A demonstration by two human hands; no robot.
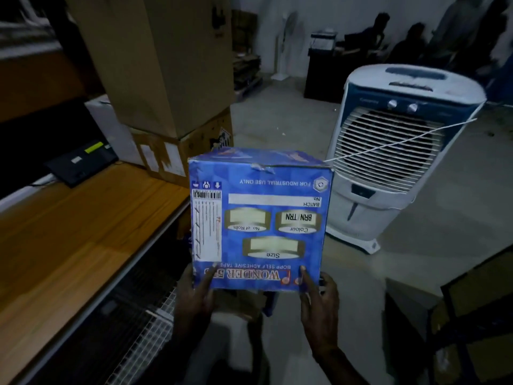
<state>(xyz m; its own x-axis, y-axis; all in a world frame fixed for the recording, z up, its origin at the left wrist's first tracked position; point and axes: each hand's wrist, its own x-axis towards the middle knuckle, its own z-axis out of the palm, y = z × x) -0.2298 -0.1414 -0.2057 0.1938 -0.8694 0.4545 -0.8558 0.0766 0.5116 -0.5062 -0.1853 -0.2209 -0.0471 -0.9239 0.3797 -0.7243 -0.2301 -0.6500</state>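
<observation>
A blue cardboard box (259, 218) of adhesive tape is held up in front of me, its print upside down. My left hand (194, 295) grips its lower left corner, thumb lying on the front face. At the lower right corner my right hand (319, 301) grips it the same way, thumb on the front and fingers behind. The box's back and underside are hidden.
A wooden bench (83, 232) runs along the left with a black device (83, 159) on it. Tall brown cartons (166, 79) stand behind it. A white air cooler (402, 151) stands on the floor at right. Several people sit at a far desk (327, 76). A dark rack (472, 315) stands at lower right.
</observation>
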